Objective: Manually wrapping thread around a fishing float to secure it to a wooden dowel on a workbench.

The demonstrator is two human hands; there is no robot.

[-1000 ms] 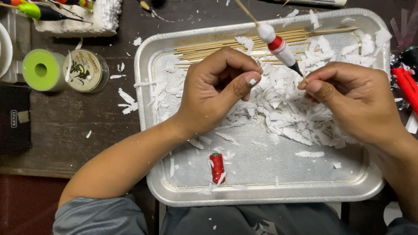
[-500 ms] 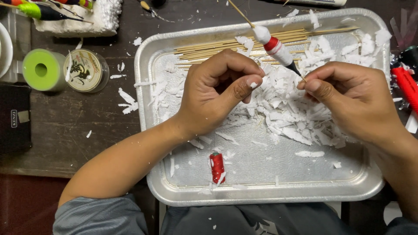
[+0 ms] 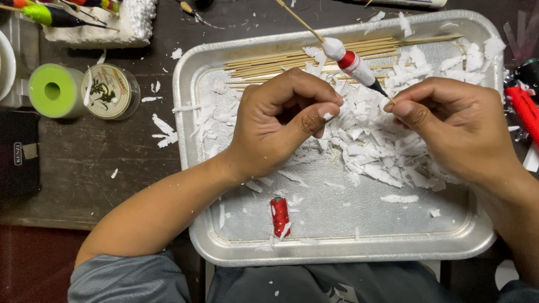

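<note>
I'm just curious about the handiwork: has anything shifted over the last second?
Hardly. The float pinched by the right hand tilted slightly, its stick end swinging left. The left hand, red spool and tray stayed put.

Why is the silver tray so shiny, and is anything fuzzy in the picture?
In the head view, light from above glints along the metal tray rim, brightest at its left and bottom edges. Both hands, left hand and right hand, look sharp, as do the white shavings. Nothing looks noticeably blurred.

A white, red and black float [image 3: 352, 63] above white shavings [image 3: 382, 146] in a silver tray [image 3: 337, 252].
</note>
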